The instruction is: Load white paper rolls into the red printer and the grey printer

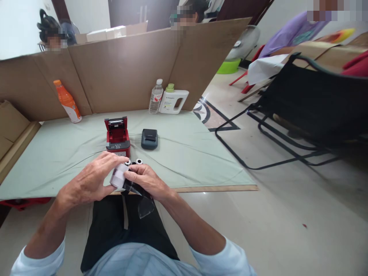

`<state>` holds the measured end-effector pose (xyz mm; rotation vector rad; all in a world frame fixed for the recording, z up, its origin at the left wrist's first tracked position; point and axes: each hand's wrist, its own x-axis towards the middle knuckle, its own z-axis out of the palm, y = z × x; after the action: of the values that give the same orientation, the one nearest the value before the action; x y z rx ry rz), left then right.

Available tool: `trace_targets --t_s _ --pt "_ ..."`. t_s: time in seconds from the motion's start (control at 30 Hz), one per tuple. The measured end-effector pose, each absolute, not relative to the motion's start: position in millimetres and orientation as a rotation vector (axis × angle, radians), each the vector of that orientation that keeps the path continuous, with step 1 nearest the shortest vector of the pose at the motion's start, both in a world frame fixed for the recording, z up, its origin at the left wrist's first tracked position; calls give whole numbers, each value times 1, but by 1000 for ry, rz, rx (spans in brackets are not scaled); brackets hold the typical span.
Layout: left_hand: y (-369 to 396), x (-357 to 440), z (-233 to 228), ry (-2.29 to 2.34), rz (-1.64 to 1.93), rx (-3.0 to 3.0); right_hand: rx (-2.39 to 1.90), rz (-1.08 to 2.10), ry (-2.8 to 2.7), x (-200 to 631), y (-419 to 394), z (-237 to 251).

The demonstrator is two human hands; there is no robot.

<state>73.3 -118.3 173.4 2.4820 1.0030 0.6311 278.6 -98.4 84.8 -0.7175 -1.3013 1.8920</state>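
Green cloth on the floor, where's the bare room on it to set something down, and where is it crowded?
The green cloth lies bare right of the dark printer, and on the left between the orange bottle and the red printer. It is crowded in front of the red printer, around the small rolls and both hands.

You have one view only, from the camera on your head, looking forward and down over your lap onto the near edge of the green cloth. It sits close above your left hand and right hand, while the cardboard screen closes off the far side
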Motion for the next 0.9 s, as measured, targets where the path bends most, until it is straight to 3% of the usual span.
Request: trace_targets --t_s 0.17,0.4,0.7,0.9 --pt "-125 78 162 1037 575 2642 -745 1587 -1512 276 -102 88" --pt "-130 73 136 907 959 2480 -668 1634 -1525 280 -108 83" --pt "-134 70 124 976 1122 2484 -837 1021 -1772 279 -123 93" --pt "-134 67 112 958 1122 2534 -812 930 -1776 277 -123 93"
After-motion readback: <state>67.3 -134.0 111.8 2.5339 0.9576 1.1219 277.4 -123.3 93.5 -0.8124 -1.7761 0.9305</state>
